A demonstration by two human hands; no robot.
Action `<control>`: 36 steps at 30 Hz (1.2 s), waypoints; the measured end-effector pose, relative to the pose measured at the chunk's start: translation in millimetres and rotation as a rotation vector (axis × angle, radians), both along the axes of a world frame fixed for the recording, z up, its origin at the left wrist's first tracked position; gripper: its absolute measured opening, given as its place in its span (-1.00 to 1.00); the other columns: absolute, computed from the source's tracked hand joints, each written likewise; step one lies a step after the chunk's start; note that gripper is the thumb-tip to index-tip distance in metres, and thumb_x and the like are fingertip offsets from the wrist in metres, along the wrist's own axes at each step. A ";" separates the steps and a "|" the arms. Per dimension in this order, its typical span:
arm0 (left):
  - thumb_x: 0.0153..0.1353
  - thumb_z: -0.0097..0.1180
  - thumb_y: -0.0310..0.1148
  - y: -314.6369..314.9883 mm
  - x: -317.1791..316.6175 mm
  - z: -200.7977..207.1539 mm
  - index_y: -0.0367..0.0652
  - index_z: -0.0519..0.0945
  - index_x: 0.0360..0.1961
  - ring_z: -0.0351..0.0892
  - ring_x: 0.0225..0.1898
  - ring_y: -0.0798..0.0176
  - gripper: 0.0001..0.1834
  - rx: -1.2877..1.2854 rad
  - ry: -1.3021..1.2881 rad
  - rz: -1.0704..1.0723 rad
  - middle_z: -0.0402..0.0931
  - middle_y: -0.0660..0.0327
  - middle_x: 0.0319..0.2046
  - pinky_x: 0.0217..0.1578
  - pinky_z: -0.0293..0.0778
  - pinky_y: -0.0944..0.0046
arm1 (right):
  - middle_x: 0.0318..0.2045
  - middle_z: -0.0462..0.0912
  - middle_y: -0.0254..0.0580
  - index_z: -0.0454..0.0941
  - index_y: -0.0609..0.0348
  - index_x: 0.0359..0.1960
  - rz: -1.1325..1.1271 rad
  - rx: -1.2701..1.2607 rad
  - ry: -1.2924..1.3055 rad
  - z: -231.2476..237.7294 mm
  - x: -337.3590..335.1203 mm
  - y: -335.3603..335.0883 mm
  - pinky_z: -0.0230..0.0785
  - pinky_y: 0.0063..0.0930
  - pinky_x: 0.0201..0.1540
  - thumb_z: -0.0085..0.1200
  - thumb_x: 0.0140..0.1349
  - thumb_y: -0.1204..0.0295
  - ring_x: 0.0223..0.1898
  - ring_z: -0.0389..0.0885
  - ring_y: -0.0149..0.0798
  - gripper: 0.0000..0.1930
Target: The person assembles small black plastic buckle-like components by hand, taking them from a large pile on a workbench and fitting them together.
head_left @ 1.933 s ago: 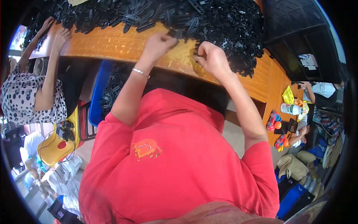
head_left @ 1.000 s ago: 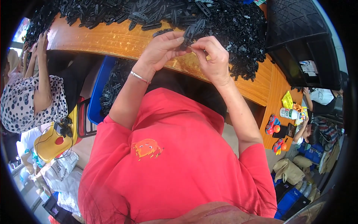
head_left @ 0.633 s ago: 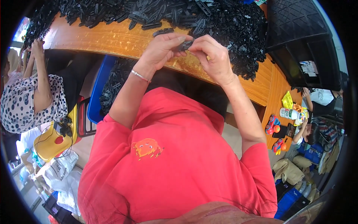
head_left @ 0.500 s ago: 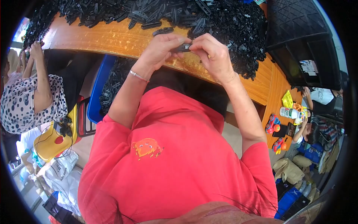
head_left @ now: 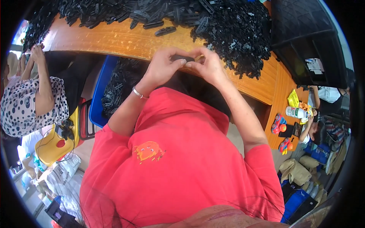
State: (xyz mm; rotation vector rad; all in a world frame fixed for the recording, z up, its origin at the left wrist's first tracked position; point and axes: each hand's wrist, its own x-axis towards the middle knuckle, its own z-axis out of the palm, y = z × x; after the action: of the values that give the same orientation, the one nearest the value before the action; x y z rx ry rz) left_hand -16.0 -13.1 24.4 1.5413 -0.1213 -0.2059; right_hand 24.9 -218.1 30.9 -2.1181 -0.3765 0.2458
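Between my two hands, just over the table's near edge, is a small, long black plastic part (head_left: 181,58). My left hand (head_left: 164,65) grips its left end, with the thumb laid along it. At its right end, my right hand (head_left: 208,65) presses with thumb and bent fingers. Fingers cover much of the part, so its details are hidden. On the wooden table (head_left: 114,40) beyond, a single long black part (head_left: 165,31) lies apart from the heap of similar long parts (head_left: 152,11). To the right spreads a pile of small black pieces (head_left: 239,38).
A blue bin (head_left: 99,91) of black parts stands below the table at left. At the right are a large black crate (head_left: 310,45), toy vehicles (head_left: 278,124) and a white bottle (head_left: 295,112). One person in spotted clothing (head_left: 34,102) sits at left; another is at far right.
Both hands have come nearer to my body with the black part, down to the table's edge. My right thumb now presses on the part.
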 end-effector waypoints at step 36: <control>0.20 0.43 -0.37 39.6 82.4 -37.6 -0.15 0.69 -0.02 0.59 0.02 -0.11 -0.68 1.014 -0.528 0.429 0.60 0.04 -0.11 0.05 0.52 -0.04 | -0.25 0.66 -0.12 0.65 0.11 -0.19 0.332 -0.663 -0.674 0.7 66.9 -50.4 0.64 -0.10 -0.23 0.24 0.20 0.49 -0.26 0.77 0.05 -0.85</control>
State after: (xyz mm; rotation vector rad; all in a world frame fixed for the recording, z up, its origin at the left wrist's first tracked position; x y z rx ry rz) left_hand 66.4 26.5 -13.2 2.5549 -0.1000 0.5794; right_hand 91.8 -268.5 31.6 -2.7504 -1.1780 -0.2041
